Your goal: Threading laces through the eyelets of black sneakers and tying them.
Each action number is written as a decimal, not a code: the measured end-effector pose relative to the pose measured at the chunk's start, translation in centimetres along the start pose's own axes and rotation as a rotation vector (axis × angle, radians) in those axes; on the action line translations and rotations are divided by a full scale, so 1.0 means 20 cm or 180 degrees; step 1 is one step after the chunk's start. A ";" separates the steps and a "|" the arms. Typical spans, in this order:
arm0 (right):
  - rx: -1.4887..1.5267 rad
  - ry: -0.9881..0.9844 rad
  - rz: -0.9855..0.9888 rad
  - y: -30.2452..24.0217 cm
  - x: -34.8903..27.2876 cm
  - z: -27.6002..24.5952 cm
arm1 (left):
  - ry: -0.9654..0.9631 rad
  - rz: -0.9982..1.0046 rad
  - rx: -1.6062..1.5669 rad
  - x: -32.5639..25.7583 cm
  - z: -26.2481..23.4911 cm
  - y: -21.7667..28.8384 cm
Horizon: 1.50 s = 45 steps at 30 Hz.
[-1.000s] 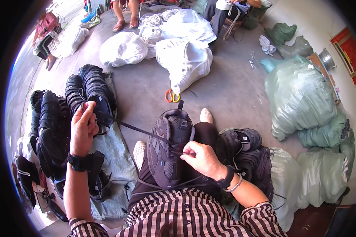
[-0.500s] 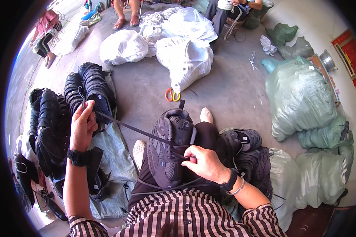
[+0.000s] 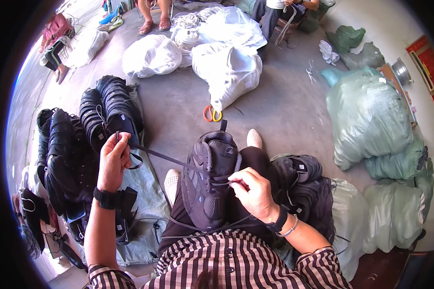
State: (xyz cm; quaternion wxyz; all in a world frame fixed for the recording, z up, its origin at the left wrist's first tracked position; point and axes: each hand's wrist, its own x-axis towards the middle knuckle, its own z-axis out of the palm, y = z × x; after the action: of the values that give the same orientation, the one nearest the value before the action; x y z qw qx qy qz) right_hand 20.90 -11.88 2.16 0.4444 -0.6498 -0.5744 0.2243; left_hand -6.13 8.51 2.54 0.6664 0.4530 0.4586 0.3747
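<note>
A dark grey and black sneaker (image 3: 210,192) lies on my lap, its toe toward me and its heel loop pointing away. Out to the left, my left hand (image 3: 115,161) pinches one end of a black shoelace (image 3: 165,156), which runs taut back to the eyelets. Beside the shoe's right edge my right hand (image 3: 256,192) is closed, thumb and finger pinching a lace at the eyelets. The lower eyelets are laced across the tongue. More dark cord trails over my thighs below the toe.
Rows of nested black shoes (image 3: 60,149) stand at my left on a pale green sheet (image 3: 147,192). More dark shoes (image 3: 306,192) lie at my right. Orange and yellow handled scissors (image 3: 212,114) touch a white sack (image 3: 229,72) ahead. Green sacks (image 3: 366,120) line the right; other people sit farther off.
My left hand has moved right and toward me, closer to the shoe, still with the lace. The right hand has shifted slightly up and to the right, its pinch at the eyelets.
</note>
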 end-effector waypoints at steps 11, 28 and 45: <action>0.1077 -0.0356 0.1261 0.01 -0.01 -0.04 | 0.0586 0.0683 -0.0899 0.14 -0.14 0.05; 0.2390 -0.0980 0.2298 0.21 -0.17 -0.37 | 0.0364 -0.0385 0.1254 0.12 -0.37 -0.19; 0.0975 0.0008 0.0817 0.18 0.04 -0.26 | -0.0848 0.0946 0.1349 -0.26 0.51 -0.32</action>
State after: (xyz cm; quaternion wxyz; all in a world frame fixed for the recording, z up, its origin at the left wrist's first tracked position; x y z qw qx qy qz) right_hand 27.26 -12.61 2.05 0.5066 -0.6427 -0.4454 0.3631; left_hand 2.51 -0.85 -0.34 0.5491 0.6895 0.3637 0.3012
